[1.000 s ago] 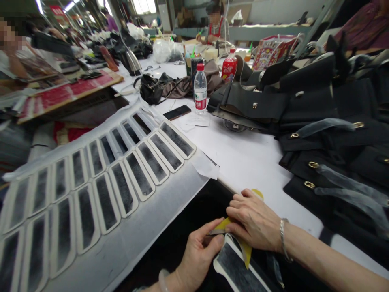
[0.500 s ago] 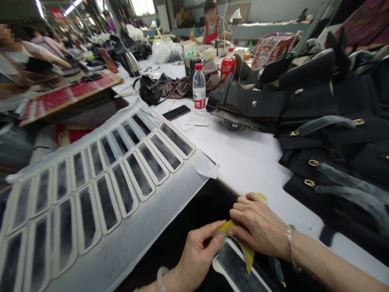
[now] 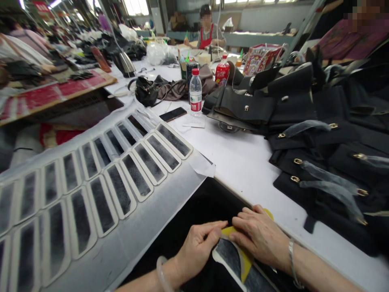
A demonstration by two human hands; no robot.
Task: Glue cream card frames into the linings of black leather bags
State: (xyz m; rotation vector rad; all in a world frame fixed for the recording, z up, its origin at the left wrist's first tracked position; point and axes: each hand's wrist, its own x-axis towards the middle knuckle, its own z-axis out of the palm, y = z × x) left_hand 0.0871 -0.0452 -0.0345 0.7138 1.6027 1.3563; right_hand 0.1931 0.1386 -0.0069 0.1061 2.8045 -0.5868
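My left hand pinches the upper left end of a dark panel with a pale border, low in the head view. Across that panel my right hand holds a yellow piece, its fingers bent over the piece's upper part and the thumb pressed on it. The yellow piece hangs down over the panel, with a pale curved strip along its edge. Both hands are close together above a dark area at the table's edge. What lies beneath my fingers is hidden.
A grey sheet carries rows of pale-bordered dark panels on the left. Black bags are piled on the right. Beyond stand a water bottle, a phone and a red bottle. A person sits farther back.
The view has shifted, so the bags appear farther left. My hands stay together on the panel; the yellow piece now lies slightly lower and covers it differently.
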